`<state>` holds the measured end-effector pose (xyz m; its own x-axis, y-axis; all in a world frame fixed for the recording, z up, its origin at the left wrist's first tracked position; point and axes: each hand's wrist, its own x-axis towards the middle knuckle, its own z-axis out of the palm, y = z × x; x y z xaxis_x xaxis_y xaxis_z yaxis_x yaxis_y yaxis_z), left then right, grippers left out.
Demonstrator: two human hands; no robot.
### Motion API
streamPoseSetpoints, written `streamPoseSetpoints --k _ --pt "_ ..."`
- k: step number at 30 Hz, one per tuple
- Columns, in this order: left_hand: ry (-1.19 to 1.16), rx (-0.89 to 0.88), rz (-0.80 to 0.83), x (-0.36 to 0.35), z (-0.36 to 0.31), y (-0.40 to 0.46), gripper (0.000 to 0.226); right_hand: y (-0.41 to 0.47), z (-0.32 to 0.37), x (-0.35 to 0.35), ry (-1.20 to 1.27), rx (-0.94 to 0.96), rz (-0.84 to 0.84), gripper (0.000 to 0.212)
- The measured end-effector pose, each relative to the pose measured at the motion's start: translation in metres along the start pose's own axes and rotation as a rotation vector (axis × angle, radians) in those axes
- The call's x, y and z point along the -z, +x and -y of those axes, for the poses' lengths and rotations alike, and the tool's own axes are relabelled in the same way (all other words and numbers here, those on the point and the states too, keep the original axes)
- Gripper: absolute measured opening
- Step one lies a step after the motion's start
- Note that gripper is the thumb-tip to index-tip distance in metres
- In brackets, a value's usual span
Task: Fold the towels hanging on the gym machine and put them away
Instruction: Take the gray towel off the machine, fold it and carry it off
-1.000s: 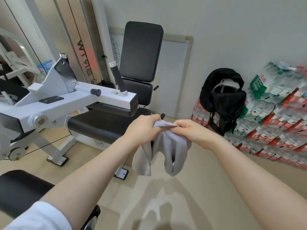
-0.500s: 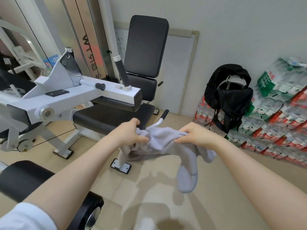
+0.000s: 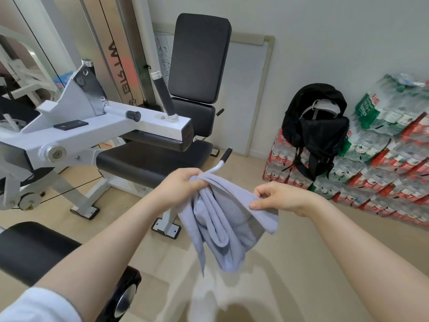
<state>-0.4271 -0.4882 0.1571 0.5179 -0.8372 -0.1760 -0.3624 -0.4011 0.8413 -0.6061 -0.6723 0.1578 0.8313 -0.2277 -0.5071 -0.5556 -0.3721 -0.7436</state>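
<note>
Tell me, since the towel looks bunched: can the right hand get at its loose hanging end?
Probably yes. The right hand only pinches the towel edge, and the hanging end below has open air around it; the left hand holds the top.

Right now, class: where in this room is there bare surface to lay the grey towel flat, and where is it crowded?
Free: the black seat pad below the white arm, and the beige floor under the towel held by the left hand and right hand. Crowded: the right wall, with stacked water-bottle packs and a black backpack.
</note>
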Motion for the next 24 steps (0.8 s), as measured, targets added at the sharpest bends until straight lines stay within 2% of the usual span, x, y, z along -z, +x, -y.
streamPoseSetpoints --k 3,6,8,10,12,14,17,19,22,24 --pt "-0.157 0.094 -0.145 -0.001 0.006 0.003 0.015 0.001 -0.015 0.001 0.146 0.044 -0.121 0.019" --pt "-0.201 0.249 -0.145 -0.007 0.019 0.014 0.011 0.003 -0.014 -0.001 0.365 0.098 -0.232 0.009" --pt "-0.075 0.329 -0.123 -0.010 0.026 0.020 0.014 0.005 -0.011 0.001 0.532 0.123 -0.330 0.008" --pt "0.081 0.323 -0.171 -0.004 0.028 0.024 0.024 0.007 -0.011 0.008 0.607 0.129 -0.482 0.014" --pt "0.292 0.338 -0.196 0.007 0.028 0.026 0.031 0.007 -0.017 0.020 0.559 0.081 -0.645 0.019" --pt "0.567 0.409 -0.151 0.018 0.033 0.028 0.036 0.005 -0.032 0.033 0.446 -0.019 -0.769 0.020" --pt "0.778 0.480 -0.088 0.023 0.042 0.027 0.033 0.004 -0.054 0.042 0.459 -0.163 -0.848 0.025" --pt "0.728 0.493 -0.082 0.016 0.041 0.026 0.029 0.003 -0.059 0.039 0.580 -0.222 -0.802 0.019" --pt "0.339 0.471 -0.078 0.005 0.033 0.026 0.020 -0.001 -0.056 0.031 0.722 -0.230 -0.659 0.023" --pt "0.150 0.419 -0.061 -0.002 0.026 0.025 0.021 -0.007 -0.049 0.027 0.825 -0.146 -0.557 0.025"
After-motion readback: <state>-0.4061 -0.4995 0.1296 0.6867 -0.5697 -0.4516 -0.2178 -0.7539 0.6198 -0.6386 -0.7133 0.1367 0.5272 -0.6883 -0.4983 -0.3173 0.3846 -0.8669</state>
